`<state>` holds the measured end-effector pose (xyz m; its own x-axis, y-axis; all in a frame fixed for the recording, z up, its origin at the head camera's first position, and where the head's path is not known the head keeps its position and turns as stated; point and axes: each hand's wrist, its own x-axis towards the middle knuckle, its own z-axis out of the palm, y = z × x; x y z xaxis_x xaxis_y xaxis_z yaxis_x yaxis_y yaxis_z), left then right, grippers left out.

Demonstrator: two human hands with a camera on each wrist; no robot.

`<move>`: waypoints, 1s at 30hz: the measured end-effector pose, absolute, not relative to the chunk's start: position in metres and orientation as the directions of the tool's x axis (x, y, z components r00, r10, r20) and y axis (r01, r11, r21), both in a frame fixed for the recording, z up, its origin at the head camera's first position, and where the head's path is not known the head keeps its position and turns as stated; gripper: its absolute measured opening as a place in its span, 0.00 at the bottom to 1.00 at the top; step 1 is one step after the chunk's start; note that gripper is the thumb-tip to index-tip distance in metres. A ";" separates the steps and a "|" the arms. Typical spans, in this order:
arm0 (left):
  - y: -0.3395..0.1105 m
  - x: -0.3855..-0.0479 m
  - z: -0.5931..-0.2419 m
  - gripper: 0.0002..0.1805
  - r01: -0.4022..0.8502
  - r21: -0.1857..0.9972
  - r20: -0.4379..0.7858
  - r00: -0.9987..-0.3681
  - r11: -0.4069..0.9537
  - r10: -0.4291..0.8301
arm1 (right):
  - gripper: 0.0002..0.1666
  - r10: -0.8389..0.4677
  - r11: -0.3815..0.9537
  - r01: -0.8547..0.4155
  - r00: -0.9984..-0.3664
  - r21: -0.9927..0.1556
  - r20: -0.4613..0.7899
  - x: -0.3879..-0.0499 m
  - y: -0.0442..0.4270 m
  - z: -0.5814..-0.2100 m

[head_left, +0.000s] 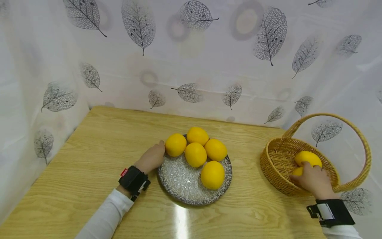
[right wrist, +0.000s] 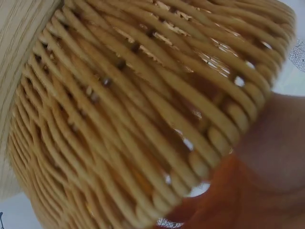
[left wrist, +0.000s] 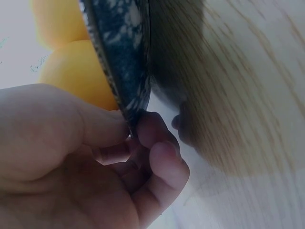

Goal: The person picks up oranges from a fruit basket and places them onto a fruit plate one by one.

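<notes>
My left hand (head_left: 151, 157) is at the left rim of a speckled grey plate (head_left: 179, 181). In the left wrist view, its thumb and fingers pinch the plate's dark blue edge (left wrist: 125, 57). Several smooth yellow citrus fruits (head_left: 195, 154) lie on the plate, mostly toward its far side. My right hand (head_left: 317, 181) reaches over the near rim into a wicker basket (head_left: 270, 169), its fingers curled over a yellow citrus fruit (head_left: 297, 171) that it partly hides. Another yellow citrus fruit (head_left: 308, 158) lies just behind. In the right wrist view, the basket's woven side (right wrist: 119, 105) covers most of the grip.
The plate stands mid-table on a light wooden tabletop (head_left: 119, 132), with the basket at the right edge. A tall arched handle (head_left: 365, 149) rises from the basket. Behind and along the sides hangs a white curtain (head_left: 191, 63) printed with dark leaves.
</notes>
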<state>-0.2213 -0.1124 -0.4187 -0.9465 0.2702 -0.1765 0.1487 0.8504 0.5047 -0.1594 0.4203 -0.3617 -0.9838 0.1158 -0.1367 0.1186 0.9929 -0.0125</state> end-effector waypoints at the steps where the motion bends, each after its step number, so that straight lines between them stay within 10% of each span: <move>1: -0.112 -0.221 -0.419 0.28 0.147 0.506 -0.178 -0.946 0.850 0.270 | 0.42 0.129 0.991 0.131 -0.981 -0.005 -0.146 -0.159 0.420 -0.362; 16: -0.112 -0.221 -0.416 0.30 0.139 0.509 -0.184 -0.946 0.849 0.265 | 0.56 0.241 0.952 0.284 -0.925 -0.111 -0.294 -0.161 0.414 -0.365; 30: -0.113 -0.220 -0.417 0.30 0.149 0.503 -0.180 -0.946 0.851 0.271 | 0.44 0.203 0.971 0.202 -0.979 -0.125 -0.010 -0.158 0.403 -0.374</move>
<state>-0.2197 -0.1125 -0.4166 -0.9456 0.2712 -0.1799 0.1485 0.8515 0.5029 -0.1579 0.4035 -0.3742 -0.9792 0.2025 -0.0101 0.2022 0.9713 -0.1250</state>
